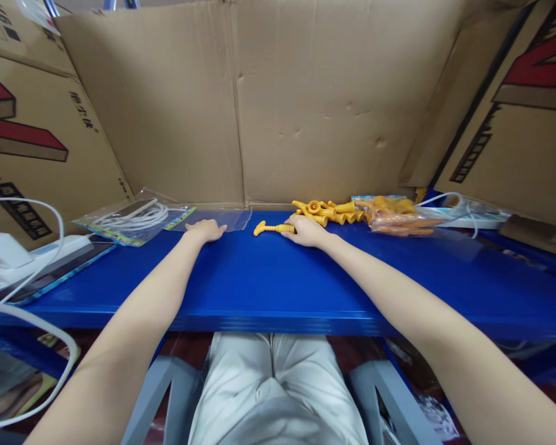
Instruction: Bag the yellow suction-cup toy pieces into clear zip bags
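My right hand closes on the handle end of a small yellow toy hammer, which lies along the blue table with its head pointing left. Just behind this hand sits a heap of similar yellow plastic pieces. Farther right, more of them are packed in a clear plastic bag. My left hand rests palm down on a flat clear plastic sleeve, its thumb held apart. The tips of its other fingers are hard to make out.
Cardboard walls close off the back and sides of the blue table. On the left are a bagged white cable, a white power strip and a dark flat device. A white cord lies at the right.
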`<state>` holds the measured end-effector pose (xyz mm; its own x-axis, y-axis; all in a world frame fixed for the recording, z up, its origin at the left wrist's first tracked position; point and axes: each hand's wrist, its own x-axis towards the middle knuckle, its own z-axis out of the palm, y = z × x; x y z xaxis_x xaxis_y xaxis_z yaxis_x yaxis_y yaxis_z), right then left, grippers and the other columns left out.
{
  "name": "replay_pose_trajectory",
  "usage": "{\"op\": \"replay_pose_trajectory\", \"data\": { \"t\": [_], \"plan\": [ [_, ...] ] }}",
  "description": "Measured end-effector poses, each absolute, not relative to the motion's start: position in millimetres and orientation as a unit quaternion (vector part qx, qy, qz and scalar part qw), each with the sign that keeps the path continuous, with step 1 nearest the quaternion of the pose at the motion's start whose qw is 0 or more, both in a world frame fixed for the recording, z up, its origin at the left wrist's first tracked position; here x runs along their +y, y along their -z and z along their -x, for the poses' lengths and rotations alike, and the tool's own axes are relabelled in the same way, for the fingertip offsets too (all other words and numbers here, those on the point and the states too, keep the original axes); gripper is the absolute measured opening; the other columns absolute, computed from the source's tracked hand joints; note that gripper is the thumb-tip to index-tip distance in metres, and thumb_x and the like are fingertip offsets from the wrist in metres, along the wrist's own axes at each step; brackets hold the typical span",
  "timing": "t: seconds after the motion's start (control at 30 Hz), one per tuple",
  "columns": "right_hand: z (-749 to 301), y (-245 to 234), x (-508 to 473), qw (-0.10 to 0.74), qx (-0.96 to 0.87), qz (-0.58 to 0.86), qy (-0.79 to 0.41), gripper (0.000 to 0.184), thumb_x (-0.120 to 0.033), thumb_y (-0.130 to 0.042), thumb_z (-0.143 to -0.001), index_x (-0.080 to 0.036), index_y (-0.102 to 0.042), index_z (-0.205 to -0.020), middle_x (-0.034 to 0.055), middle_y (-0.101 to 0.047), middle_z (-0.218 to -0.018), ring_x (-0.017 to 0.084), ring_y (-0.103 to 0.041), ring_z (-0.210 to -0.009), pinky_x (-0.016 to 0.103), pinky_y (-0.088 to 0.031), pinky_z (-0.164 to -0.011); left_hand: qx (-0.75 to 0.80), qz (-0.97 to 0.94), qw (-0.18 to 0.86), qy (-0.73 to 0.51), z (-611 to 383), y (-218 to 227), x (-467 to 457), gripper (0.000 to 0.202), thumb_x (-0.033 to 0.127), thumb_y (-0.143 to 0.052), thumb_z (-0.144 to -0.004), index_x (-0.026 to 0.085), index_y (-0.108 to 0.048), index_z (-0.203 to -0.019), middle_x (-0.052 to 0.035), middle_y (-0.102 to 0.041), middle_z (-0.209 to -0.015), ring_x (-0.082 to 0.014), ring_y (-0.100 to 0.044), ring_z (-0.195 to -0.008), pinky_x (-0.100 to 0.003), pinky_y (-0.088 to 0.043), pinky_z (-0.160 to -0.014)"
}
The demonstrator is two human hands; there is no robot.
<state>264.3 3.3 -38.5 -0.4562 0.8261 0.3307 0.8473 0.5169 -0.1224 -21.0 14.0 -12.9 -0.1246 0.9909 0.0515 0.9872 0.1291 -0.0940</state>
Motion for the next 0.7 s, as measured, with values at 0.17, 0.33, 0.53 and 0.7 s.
{"op": "replay_pose_trajectory", "data": {
  "t": [0.17, 0.33, 0.53, 0.7],
  "plan": [
    [-264.3, 38.6, 6.5, 0.211, -0.833, 0.51, -0.035, 0.026, -0.026, -0.059, -0.088, -0.013, -0.067, -0.108, 0.011, -0.072, -0.105, 0.02, -0.066, -0.091, 0.028, -0.049, -0.08, -0.779, 0.623, 0.064, 0.017, 21.6, 13.7, 12.4, 0.064, 0.05, -0.034, -0.093, 0.004, -0.055, -0.133, -0.0296, -0.057, -0.131, -0.0433, -0.051, -0.126, -0.065, -0.032, -0.104],
    [-263.4, 39.4, 9.1, 0.229, -0.828, 0.507, -0.073, 0.022, -0.023, -0.062, -0.086, -0.013, -0.068, -0.104, 0.0104, -0.072, -0.103, 0.019, -0.065, -0.089, 0.026, -0.048, -0.078, -0.648, 0.759, 0.018, 0.064, 8.9, 21.6, 12.8, 0.06, 0.039, -0.038, -0.094, 0.009, -0.039, -0.146, -0.0168, -0.044, -0.149, -0.0261, -0.043, -0.137, -0.037, -0.034, -0.111],
    [-266.7, 38.7, 10.3, 0.267, -0.799, 0.518, -0.147, 0.026, -0.021, -0.068, -0.081, -0.012, -0.07, -0.106, 0.0096, -0.071, -0.103, 0.018, -0.065, -0.091, 0.027, -0.049, -0.081, -0.581, 0.812, 0.001, 0.052, -3.6, 26.0, 16.0, 0.05, 0.036, -0.046, -0.089, 0.014, -0.055, -0.134, -0.0122, -0.057, -0.139, -0.0241, -0.056, -0.125, -0.031, -0.041, -0.104],
    [-267.9, 41.5, 11.9, 0.307, -0.773, 0.52, -0.194, 0.028, -0.023, -0.066, -0.082, -0.012, -0.07, -0.108, 0.0072, -0.07, -0.094, 0.016, -0.064, -0.081, 0.027, -0.05, -0.076, -0.625, 0.774, 0.071, 0.073, 0.0, 25.5, 16.8, 0.048, 0.04, -0.05, -0.089, 0.016, -0.057, -0.129, -0.0127, -0.062, -0.131, -0.0256, -0.058, -0.12, -0.032, -0.045, -0.098]
  ]
}}
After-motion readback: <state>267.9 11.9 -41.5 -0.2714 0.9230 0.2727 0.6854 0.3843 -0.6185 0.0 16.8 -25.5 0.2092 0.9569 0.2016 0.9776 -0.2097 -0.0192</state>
